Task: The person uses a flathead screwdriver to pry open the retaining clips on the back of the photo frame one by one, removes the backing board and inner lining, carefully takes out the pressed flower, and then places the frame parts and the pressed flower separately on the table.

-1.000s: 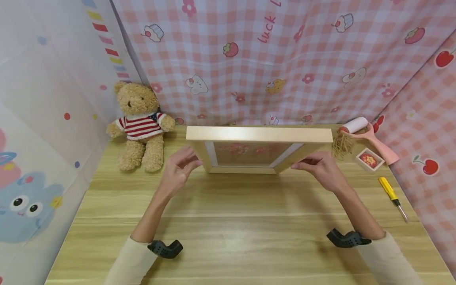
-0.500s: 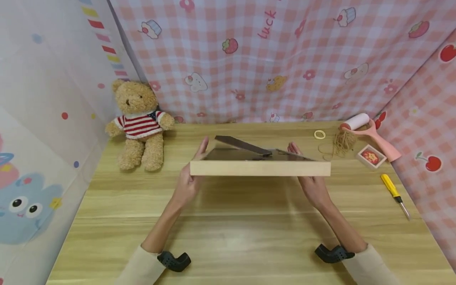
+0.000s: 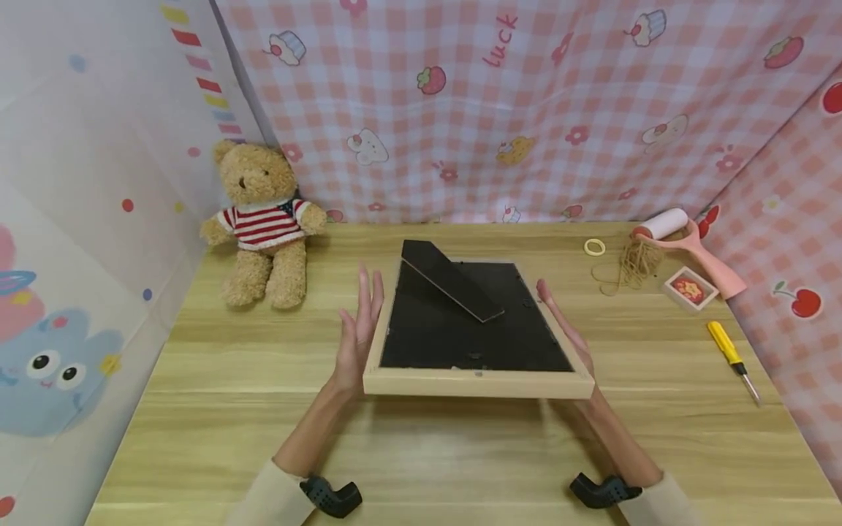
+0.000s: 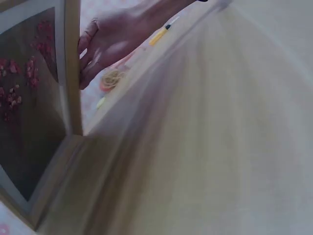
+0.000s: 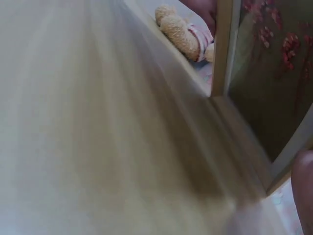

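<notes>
A light wooden picture frame [image 3: 476,383] lies tilted over the table, its black back up and its stand leg [image 3: 454,281] folded out. My left hand [image 3: 355,343] rests along the left side, fingers straight. Along the opposite side lies my right hand [image 3: 571,337], with straight fingers showing and the rest partly hidden by the frame. In the left wrist view, red dried-looking flowers [image 4: 32,73] show behind the frame's glass, and my right hand [image 4: 110,41] touches its edge. The right wrist view catches only part of my left hand [image 5: 203,10] by the frame [image 5: 224,49].
On the wooden table [image 3: 263,394] a teddy bear [image 3: 266,219] sits at back left. At back right lie a pink-handled lint roller [image 3: 704,256], twine [image 3: 634,263], a yellow ring [image 3: 594,247] and a small box [image 3: 691,290]. A yellow screwdriver [image 3: 730,354] lies near the right edge.
The picture frame has tipped over from nearly upright, so its black back and stand leg now face up. Both hands have turned with it, and their fingers have straightened along its sides.
</notes>
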The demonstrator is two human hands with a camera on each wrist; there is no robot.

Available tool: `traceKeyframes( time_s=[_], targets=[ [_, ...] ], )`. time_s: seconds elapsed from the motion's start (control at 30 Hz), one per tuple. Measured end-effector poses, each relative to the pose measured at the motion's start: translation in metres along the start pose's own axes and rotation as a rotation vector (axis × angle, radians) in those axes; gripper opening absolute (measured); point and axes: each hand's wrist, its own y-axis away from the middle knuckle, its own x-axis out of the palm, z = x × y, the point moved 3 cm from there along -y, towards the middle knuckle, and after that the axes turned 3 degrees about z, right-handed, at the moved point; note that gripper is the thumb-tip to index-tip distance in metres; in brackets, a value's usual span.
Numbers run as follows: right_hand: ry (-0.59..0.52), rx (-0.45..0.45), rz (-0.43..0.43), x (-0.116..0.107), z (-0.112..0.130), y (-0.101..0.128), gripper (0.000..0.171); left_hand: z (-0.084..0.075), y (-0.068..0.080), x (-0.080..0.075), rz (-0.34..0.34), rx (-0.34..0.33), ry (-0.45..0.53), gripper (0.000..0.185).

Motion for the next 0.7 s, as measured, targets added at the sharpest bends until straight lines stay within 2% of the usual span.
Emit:
traceKeyframes(
  time_s=[0.03,0.07,0.1,0.2,0.3,0.47,0.7],
  targets=[
    [0.056,0.019,-0.02,0.008,0.007,-0.004,0.056,0.003,0.001,0.001,-0.001,-0.021,0.0,0.096],
    [0.045,0.032,-0.034,0.018,0.014,-0.007,0.06,0.006,0.003,0.002,-0.007,-0.041,-0.005,0.097],
    [0.081,0.026,-0.024,0.03,0.022,-0.009,0.065,0.008,0.004,0.002,-0.014,-0.049,-0.003,0.098],
    [0.161,0.096,-0.065,0.068,0.048,-0.016,0.077,0.013,0.007,0.004,-0.04,-0.066,-0.001,0.098],
    [0.15,0.173,-0.132,0.089,0.059,-0.02,0.075,0.018,0.01,0.007,-0.055,-0.085,0.018,0.099],
    [0.148,0.299,-0.232,0.098,0.057,-0.018,0.069,0.027,0.017,0.012,-0.064,-0.114,0.04,0.102],
    [0.155,0.381,-0.262,0.095,0.042,-0.013,0.069,0.046,0.023,0.01,-0.061,-0.122,0.023,0.096]
  ],
)
